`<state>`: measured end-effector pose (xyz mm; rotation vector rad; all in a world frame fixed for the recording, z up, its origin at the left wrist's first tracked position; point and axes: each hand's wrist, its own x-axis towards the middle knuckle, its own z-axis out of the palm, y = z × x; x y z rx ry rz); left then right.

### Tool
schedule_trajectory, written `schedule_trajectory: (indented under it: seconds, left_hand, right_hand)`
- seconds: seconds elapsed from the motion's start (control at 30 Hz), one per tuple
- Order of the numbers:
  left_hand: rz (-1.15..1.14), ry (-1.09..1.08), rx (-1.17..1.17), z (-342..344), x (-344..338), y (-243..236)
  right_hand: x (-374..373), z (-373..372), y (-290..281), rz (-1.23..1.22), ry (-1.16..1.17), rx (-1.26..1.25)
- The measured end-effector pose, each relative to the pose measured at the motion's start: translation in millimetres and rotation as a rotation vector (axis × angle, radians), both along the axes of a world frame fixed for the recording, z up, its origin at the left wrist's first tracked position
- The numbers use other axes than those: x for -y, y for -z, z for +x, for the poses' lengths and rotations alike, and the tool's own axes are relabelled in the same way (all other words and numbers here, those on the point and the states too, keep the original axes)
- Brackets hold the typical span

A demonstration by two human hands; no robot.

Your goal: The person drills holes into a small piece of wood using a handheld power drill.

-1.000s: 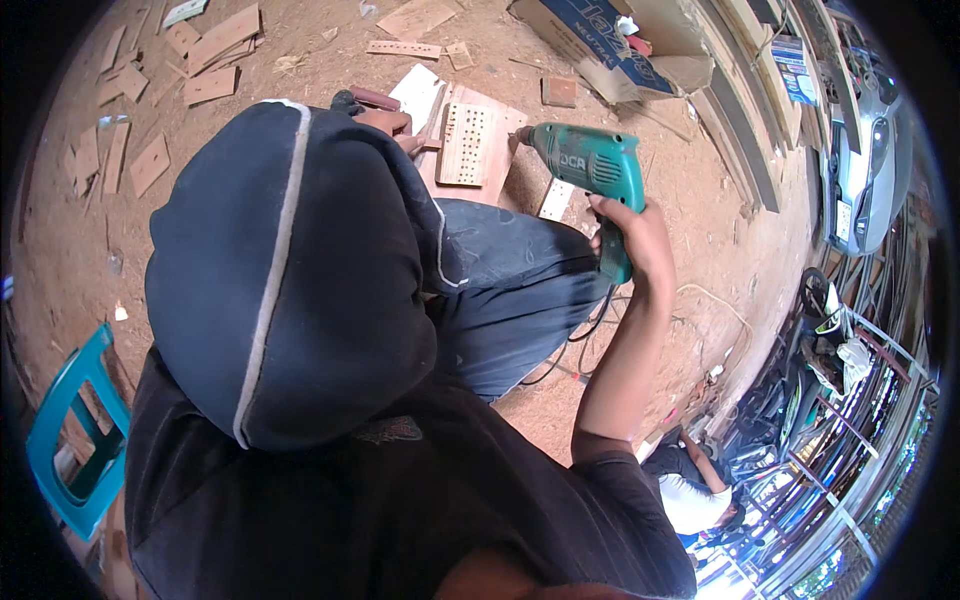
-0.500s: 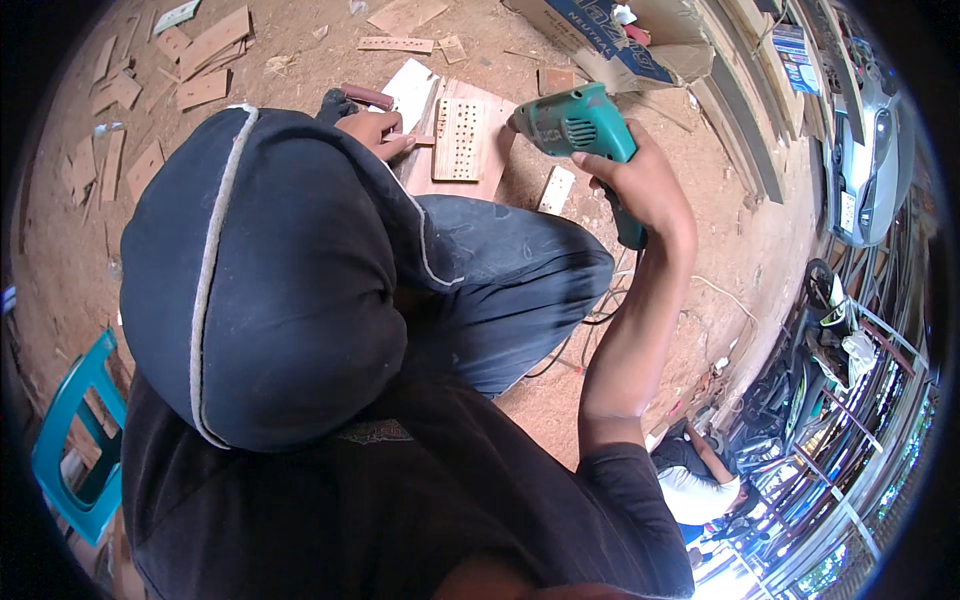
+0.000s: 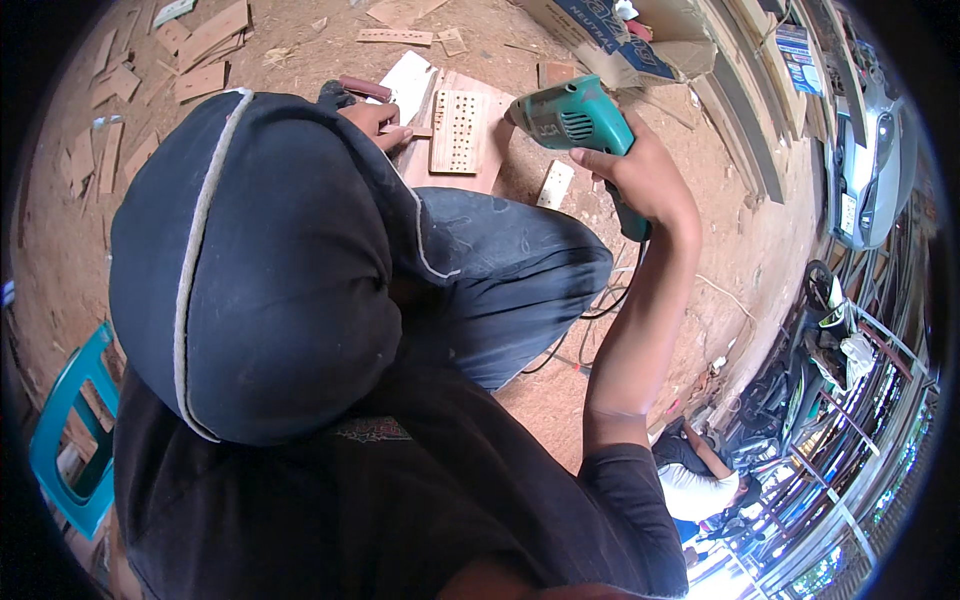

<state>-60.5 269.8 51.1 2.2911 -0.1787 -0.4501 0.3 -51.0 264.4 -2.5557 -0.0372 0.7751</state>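
My right hand (image 3: pixel 645 165) grips a green power drill (image 3: pixel 578 115) by its handle, thumb along the side. The drill's front points left and down beside a pale board (image 3: pixel 486 150), its tip hard to make out. On that board lies a block (image 3: pixel 455 130) with rows of holes. My left hand (image 3: pixel 368 125), left of the block and partly behind my dark-clothed leg (image 3: pixel 260 270), has bent fingers on a thin reddish wooden piece (image 3: pixel 415 131). A reddish cylindrical piece (image 3: pixel 362 87) and a white sheet (image 3: pixel 405 80) lie beyond it. A small drilled strip (image 3: pixel 556 186) lies below the drill.
Wood offcuts (image 3: pixel 200 80) lie scattered at upper left. A cardboard box (image 3: pixel 660 60), long planks (image 3: pixel 750 130) and a car (image 3: pixel 865 190) are at upper right, a blue-green chair (image 3: pixel 70 430) at lower left. A co-worker (image 3: pixel 700 480) crouches at lower right beside metal racks (image 3: pixel 850 420).
My right hand has turned and risen with the drill, shifting to the right, so the drill body sits higher. My left hand and the leg beside it have shifted a little left.
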Motion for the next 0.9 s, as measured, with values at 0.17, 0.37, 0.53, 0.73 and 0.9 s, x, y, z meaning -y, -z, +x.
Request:
schedule_trajectory:
  seconds: [0.17,0.37,0.53,0.73,0.9]
  left_hand:
    - [0.008,-0.002,0.001,-1.0,-0.2,2.1]
    - [0.006,0.012,0.021,-0.1,0.8,0.2]
    - [0.016,0.020,0.017,-0.2,-0.2,-2.1]
    - [0.029,0.020,-0.010,0.4,1.2,-5.0]
    - [0.035,0.011,0.020,-1.3,1.8,-1.5]
  right_hand:
    - [0.2,-0.2,0.3,0.022,-0.011,0.005]
    - [0.7,-2.5,2.6,0.020,-0.048,0.046]
    - [1.7,-0.8,3.4,0.025,-0.030,0.020]
    - [6.5,1.4,7.7,0.046,-0.027,0.009]
    - [0.4,0.4,8.6,0.023,-0.061,0.028]
